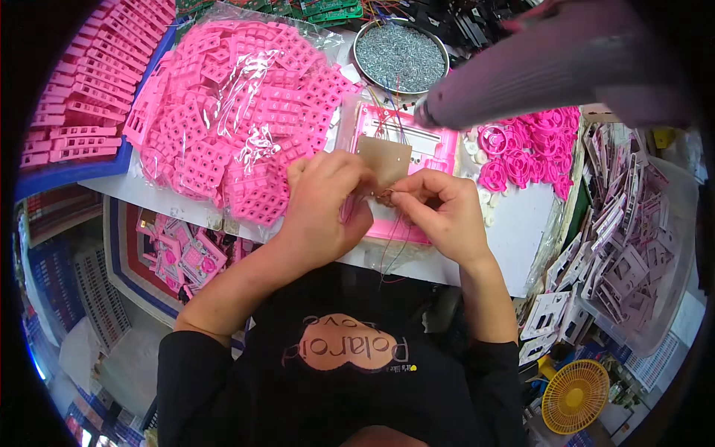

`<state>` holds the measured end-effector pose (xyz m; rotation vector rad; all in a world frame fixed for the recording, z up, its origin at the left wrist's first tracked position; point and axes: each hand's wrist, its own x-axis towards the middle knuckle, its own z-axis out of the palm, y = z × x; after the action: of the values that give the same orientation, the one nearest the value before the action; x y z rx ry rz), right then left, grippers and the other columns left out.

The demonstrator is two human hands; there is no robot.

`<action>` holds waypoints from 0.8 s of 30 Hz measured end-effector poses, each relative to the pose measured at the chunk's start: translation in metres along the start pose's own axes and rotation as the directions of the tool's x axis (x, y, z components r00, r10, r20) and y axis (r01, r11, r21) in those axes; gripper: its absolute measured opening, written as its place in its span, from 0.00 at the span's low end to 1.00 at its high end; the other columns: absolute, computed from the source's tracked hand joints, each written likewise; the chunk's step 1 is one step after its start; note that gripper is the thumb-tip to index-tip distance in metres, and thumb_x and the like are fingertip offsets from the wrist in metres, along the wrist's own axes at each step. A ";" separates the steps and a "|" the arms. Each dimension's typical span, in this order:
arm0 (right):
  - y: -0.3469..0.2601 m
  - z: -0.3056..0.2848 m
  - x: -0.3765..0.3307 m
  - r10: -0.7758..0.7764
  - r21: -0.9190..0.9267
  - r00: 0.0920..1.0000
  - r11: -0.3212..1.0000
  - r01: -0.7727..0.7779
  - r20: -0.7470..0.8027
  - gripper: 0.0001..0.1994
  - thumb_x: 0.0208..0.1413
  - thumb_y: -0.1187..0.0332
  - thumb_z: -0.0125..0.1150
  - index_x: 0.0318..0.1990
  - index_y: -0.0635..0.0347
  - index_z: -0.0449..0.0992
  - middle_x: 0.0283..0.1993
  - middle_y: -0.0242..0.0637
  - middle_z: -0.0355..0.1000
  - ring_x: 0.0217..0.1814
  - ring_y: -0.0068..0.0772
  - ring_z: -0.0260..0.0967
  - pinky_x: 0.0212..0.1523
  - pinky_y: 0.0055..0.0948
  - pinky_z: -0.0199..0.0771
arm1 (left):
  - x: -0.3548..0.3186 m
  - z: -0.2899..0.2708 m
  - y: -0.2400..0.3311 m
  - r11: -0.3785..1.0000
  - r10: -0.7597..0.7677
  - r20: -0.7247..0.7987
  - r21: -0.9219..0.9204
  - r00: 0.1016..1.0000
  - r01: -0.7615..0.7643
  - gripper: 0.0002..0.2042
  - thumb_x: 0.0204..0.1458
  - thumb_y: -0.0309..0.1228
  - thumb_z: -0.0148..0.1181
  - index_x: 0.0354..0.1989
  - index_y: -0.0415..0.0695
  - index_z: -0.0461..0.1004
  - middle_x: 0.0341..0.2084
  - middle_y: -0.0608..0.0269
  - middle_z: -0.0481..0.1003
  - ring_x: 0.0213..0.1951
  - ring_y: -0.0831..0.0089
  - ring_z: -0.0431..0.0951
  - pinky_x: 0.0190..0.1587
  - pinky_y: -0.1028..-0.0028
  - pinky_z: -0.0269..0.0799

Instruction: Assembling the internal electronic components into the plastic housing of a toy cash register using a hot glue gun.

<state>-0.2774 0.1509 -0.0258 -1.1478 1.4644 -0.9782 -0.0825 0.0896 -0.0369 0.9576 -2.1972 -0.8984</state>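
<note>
A brown circuit board (385,159) lies over an open pink plastic casing (445,143) on the table in front of me. My left hand (328,201) is closed at the board's lower left edge, its fingertips partly hidden. Between the thumb and forefinger of my right hand (441,212) thin wires are pinched at the board's lower edge. Loose thin wires (389,249) hang below the hands toward the table's front edge. More coloured wires (383,115) rise behind the board, at the casing's far end.
Left of the casing lies a clear bag of pink plastic parts (246,112). A round metal dish of screws (400,57) stands behind. A dark electric screwdriver (521,71) hangs at upper right, above pink rings (525,149). A clear bin (670,253) of cassette-like parts stands right.
</note>
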 end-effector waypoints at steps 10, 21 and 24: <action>0.001 0.001 0.001 0.005 -0.051 1.000 0.999 -0.004 0.013 0.06 0.55 0.73 0.67 0.38 0.67 0.82 0.26 0.32 0.78 0.24 0.14 0.70 0.27 0.21 0.69 | -0.005 -0.002 -0.005 1.000 0.000 0.061 -0.023 0.998 0.001 0.08 0.43 0.27 0.66 0.32 0.50 0.76 0.32 0.68 0.73 0.40 0.68 0.73 0.46 0.62 0.53; -0.006 0.020 -0.014 -0.403 -0.325 0.912 0.876 0.357 -0.083 0.11 0.48 0.78 0.68 0.41 0.64 0.79 0.38 0.40 0.77 0.29 0.35 0.75 0.33 0.31 0.76 | -0.004 0.005 -0.003 0.958 -0.051 0.015 -0.282 0.999 0.053 0.04 0.46 0.24 0.65 0.31 0.44 0.77 0.31 0.64 0.75 0.36 0.66 0.74 0.42 0.66 0.62; 0.003 0.026 -0.017 -0.270 -0.107 0.944 0.961 0.253 -0.191 0.09 0.50 0.80 0.67 0.40 0.65 0.79 0.36 0.42 0.78 0.31 0.36 0.77 0.34 0.30 0.77 | 0.000 0.004 0.002 0.982 0.078 -0.039 -0.168 0.996 -0.083 0.04 0.48 0.21 0.63 0.32 0.40 0.76 0.29 0.62 0.73 0.33 0.69 0.74 0.37 0.70 0.65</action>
<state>-0.2514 0.1681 -0.0300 -1.3594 1.5511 -1.2611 -0.0864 0.0926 -0.0381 0.7916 -2.0794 -1.0061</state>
